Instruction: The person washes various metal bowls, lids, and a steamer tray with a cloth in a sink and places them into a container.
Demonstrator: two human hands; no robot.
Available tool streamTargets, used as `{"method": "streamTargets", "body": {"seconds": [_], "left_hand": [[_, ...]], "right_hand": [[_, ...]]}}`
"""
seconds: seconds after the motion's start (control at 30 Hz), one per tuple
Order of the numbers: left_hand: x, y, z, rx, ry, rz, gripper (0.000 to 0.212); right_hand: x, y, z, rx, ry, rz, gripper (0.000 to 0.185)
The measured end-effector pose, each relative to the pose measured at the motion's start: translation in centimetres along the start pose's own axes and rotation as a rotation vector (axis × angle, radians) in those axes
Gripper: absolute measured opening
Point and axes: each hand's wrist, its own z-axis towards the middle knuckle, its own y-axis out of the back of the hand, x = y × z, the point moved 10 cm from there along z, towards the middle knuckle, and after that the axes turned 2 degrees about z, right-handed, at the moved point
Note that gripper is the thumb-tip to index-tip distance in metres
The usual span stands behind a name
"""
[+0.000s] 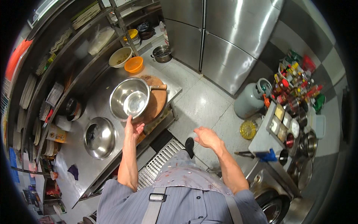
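A deep stainless steel bowl (115, 102) with a shiny interior is over the edge of a round wooden chopping board (156, 102) on the steel counter. My left hand (134, 129) holds its near rim, thumb over the edge and fingers outside below it. Whether the bowl's base touches the board is hidden. Behind the bowl, a cleaver's wooden handle (159, 87) sticks out over the board. My right hand (207, 137) hangs in the air above the tiled floor, fingers loosely bent and apart, with nothing visible in it.
A domed steel lid (99, 138) lies on the counter (67, 165). Farther back stand an orange plastic bowl (133, 64) and a cream basin (120, 57). A gas cylinder (247, 100), seasoning containers (282, 123) and a stove (268, 207) line the right. Steel refrigerator doors (229, 36) stand ahead.
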Motion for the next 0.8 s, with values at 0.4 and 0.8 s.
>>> {"method": "streamTargets", "body": {"seconds": [0.4, 0.8], "left_hand": [[0.7, -2.5, -1.3, -0.337, -0.314, -0.509, 0.031], [-3.3, -28.3, 5.2, -0.309, -0.331, -0.23, 0.034]], "right_hand": [[-16.3, 7.9, 16.5, 0.269, 0.079, -0.101, 0.035], [-16.8, 18.6, 37.9, 0.567, 0.045, 0.89, 0.049]]}}
